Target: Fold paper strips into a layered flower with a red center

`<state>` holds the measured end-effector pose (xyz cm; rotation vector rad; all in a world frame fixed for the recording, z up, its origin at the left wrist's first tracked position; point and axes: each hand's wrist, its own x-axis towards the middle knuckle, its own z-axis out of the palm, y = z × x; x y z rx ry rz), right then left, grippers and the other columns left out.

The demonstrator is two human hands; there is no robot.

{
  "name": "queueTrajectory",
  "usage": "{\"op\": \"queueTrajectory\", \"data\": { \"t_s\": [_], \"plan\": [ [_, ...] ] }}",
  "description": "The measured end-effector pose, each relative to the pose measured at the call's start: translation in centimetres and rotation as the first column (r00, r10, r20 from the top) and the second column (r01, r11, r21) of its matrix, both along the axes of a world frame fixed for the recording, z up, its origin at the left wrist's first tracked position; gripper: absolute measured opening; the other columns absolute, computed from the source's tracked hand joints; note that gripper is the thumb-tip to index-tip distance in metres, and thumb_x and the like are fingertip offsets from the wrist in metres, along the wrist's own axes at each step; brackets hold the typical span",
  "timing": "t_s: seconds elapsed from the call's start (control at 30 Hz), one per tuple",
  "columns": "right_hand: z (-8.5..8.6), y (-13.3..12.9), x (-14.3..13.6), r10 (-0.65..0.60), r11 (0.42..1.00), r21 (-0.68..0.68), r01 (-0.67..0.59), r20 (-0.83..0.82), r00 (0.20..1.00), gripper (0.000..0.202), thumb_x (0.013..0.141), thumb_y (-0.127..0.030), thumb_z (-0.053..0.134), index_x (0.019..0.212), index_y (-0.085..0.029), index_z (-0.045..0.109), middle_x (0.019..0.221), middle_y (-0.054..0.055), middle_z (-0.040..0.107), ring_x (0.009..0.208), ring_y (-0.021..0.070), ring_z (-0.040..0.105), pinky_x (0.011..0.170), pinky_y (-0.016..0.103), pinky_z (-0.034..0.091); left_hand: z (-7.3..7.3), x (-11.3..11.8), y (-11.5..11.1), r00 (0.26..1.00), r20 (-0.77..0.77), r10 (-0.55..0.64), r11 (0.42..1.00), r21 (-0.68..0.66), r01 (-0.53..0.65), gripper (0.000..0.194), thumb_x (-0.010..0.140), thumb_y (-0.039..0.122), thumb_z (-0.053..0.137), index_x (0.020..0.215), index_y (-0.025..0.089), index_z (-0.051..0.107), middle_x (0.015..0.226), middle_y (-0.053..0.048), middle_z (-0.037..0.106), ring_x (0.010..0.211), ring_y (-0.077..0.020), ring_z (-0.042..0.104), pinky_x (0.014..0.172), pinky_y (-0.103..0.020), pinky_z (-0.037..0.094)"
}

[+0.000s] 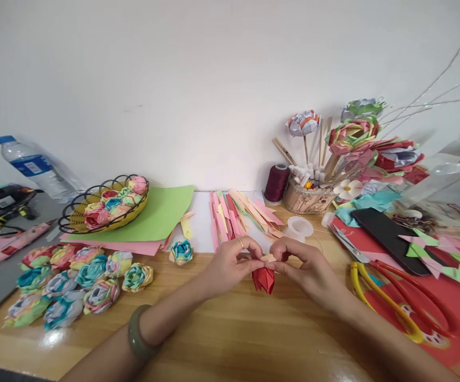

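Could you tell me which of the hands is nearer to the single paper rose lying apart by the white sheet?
Left. The left hand is just right of the lone paper rose; the right hand is farther right, beyond the red folded paper both hands pinch.

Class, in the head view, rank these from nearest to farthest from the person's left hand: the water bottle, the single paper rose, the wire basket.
From the left hand:
1. Single paper rose, just to its left.
2. Wire basket, farther left and back.
3. Water bottle, far left by the wall.
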<state>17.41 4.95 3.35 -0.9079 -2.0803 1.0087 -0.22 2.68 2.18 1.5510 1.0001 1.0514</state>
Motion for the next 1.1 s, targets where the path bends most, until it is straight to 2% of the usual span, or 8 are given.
{"op": "queueTrajectory", "data": {
  "t_s": [0.13,0.23,0.37,0.43,0.5,0.6,0.8,1.1],
  "plan": [
    [0.1,-0.2,0.0,0.012,0.999,0.041,-0.012,0.004,1.0,0.012,0.081,-0.028,0.054,0.073,-0.019,0.051,0.068,0.0,0.056,0.064,0.0129,0.051,0.059,0.024,0.042,0.1,-0.2,-0.1,1.0,-0.019,-0.004,1.0,0.006,0.004,0.01,0.072,0.021,0.059,0.069,0.014,0.051,0.074,-0.002,0.055,0.071,-0.0106,0.052,0.063,-0.022,0.044],
    [0.1,-0.3,-0.1,0.012,1.0,-0.01,-0.012,-0.023,1.0,0.012,0.079,-0.03,0.057,0.077,-0.019,0.054,0.071,0.0,0.059,0.066,0.0134,0.054,0.061,0.025,0.045,-0.1,-0.2,-0.1,1.0,-0.009,0.007,0.999,0.052,-0.006,0.01,0.073,0.02,0.058,0.069,0.015,0.051,0.072,-0.001,0.055,0.07,-0.0101,0.052,0.064,-0.021,0.044],
    [0.2,-0.5,-0.3,-0.029,0.999,0.011,0.03,-0.062,0.998,0.011,0.077,-0.029,0.06,0.078,-0.019,0.054,0.072,0.001,0.059,0.066,0.0136,0.056,0.06,0.025,0.047,-0.6,-0.1,-0.1,1.0,0.007,0.015,0.968,0.249,-0.016,0.01,0.077,0.02,0.055,0.069,0.015,0.05,0.071,-0.002,0.056,0.069,-0.0102,0.054,0.064,-0.022,0.045],
    [0.3,-0.7,-0.4,-0.058,0.99,0.127,0.069,-0.087,0.995,0.01,0.076,-0.026,0.061,0.078,-0.019,0.054,0.071,0.001,0.059,0.066,0.0137,0.056,0.06,0.026,0.047,-0.8,-0.2,0.0,1.0,-0.007,0.029,0.902,0.432,-0.023,0.01,0.08,0.018,0.052,0.07,0.016,0.05,0.073,-0.003,0.058,0.071,-0.0109,0.056,0.067,-0.024,0.046],
    [0.4,-1.0,-0.4,-0.053,0.96,0.27,0.079,-0.104,0.993,0.006,0.077,-0.021,0.06,0.077,-0.02,0.054,0.072,0.002,0.06,0.068,0.0142,0.057,0.061,0.027,0.047,-0.8,-0.2,0.0,0.998,-0.031,0.055,0.803,0.595,-0.025,0.01,0.081,0.014,0.048,0.071,0.017,0.049,0.074,-0.004,0.06,0.073,-0.0113,0.056,0.07,-0.027,0.046],
    [0.6,-1.2,-0.4,-0.01,0.908,0.416,0.052,-0.102,0.995,0.006,0.079,-0.015,0.057,0.08,-0.021,0.056,0.076,0.003,0.061,0.072,0.0148,0.058,0.064,0.028,0.048,-0.8,-0.3,0.0,0.994,-0.064,0.087,0.706,0.708,-0.016,0.012,0.082,0.011,0.044,0.074,0.018,0.049,0.075,-0.004,0.061,0.074,-0.0115,0.056,0.072,-0.028,0.047],
    [0.7,-1.3,-0.4,-0.003,0.877,0.478,0.045,-0.088,0.996,0.01,0.078,-0.013,0.058,0.083,-0.021,0.056,0.076,0.003,0.06,0.072,0.0146,0.057,0.063,0.028,0.048,-0.6,-0.3,-0.1,0.991,-0.078,0.113,0.661,0.75,-0.016,0.011,0.081,0.008,0.046,0.078,0.018,0.05,0.076,-0.005,0.06,0.076,-0.0123,0.057,0.071,-0.028,0.048],
    [0.6,-0.9,0.0,0.053,0.876,0.48,-0.05,0.007,0.999,0.009,0.079,-0.013,0.056,0.083,-0.021,0.054,0.08,0.004,0.057,0.075,0.0153,0.055,0.065,0.029,0.047,-0.5,-0.3,-0.1,0.994,-0.096,0.059,0.691,0.722,0.029,0.012,0.083,0.01,0.044,0.081,0.016,0.053,0.079,-0.007,0.058,0.078,-0.0133,0.057,0.071,-0.028,0.049]
  ]
}}
